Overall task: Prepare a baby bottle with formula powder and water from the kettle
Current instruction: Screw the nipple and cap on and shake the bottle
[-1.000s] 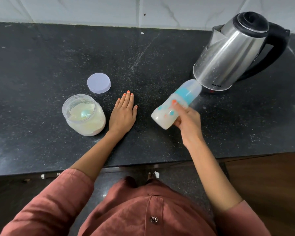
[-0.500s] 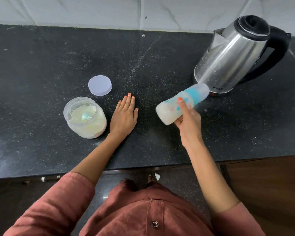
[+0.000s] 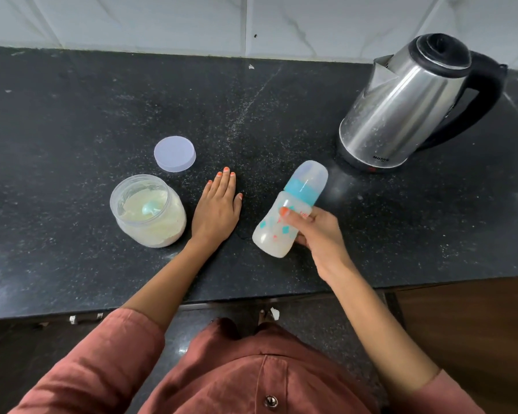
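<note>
I see a speckled black stone surface [image 3: 72,130]. My left hand [image 3: 217,204] lies flat, fingers straight; my right hand [image 3: 317,231] grips the translucent capped bottle [image 3: 284,216], tilted.

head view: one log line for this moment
right hand: grips capped baby bottle, tilted | left hand: flat on counter | formula jar: open, lid apart | kettle: upright
</note>
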`<move>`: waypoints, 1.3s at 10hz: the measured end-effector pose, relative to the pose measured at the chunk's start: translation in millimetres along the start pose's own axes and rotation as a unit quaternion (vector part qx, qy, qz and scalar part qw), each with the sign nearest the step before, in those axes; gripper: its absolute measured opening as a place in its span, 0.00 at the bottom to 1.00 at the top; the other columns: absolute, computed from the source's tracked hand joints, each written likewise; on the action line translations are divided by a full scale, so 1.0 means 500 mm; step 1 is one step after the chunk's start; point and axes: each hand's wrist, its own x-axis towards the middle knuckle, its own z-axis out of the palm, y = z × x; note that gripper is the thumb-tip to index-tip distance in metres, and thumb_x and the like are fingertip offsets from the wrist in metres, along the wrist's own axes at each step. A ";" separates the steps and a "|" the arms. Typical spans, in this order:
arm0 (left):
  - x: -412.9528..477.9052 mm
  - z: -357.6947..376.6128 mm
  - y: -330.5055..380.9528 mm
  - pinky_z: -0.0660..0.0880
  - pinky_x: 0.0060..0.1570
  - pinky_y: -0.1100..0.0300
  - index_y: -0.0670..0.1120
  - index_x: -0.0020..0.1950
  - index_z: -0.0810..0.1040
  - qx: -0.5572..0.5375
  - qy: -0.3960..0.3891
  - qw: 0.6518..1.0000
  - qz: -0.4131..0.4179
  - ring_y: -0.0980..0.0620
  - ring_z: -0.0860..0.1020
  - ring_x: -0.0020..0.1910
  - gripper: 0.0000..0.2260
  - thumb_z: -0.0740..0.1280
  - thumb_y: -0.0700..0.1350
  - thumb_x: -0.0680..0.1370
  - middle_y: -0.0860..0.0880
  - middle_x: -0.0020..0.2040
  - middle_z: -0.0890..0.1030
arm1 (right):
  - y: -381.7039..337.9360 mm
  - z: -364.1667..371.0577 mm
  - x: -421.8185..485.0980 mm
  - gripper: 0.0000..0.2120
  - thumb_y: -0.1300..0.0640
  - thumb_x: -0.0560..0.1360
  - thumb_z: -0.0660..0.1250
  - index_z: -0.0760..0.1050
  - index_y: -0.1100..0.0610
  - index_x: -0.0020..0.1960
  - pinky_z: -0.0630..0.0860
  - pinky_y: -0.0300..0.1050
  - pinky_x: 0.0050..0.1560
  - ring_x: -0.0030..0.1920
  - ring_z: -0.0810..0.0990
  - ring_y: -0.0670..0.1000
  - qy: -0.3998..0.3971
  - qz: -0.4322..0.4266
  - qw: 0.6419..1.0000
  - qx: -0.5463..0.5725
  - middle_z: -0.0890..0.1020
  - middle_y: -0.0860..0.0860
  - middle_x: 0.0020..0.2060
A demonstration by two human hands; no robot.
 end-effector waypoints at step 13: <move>-0.002 -0.001 0.003 0.45 0.73 0.56 0.40 0.75 0.52 0.001 0.004 1.000 0.001 0.49 0.50 0.76 0.23 0.49 0.48 0.82 0.44 0.76 0.52 | -0.033 -0.017 0.023 0.04 0.57 0.74 0.66 0.75 0.52 0.49 0.81 0.41 0.46 0.48 0.81 0.46 0.106 -0.030 0.961 0.254 0.81 0.49 0.47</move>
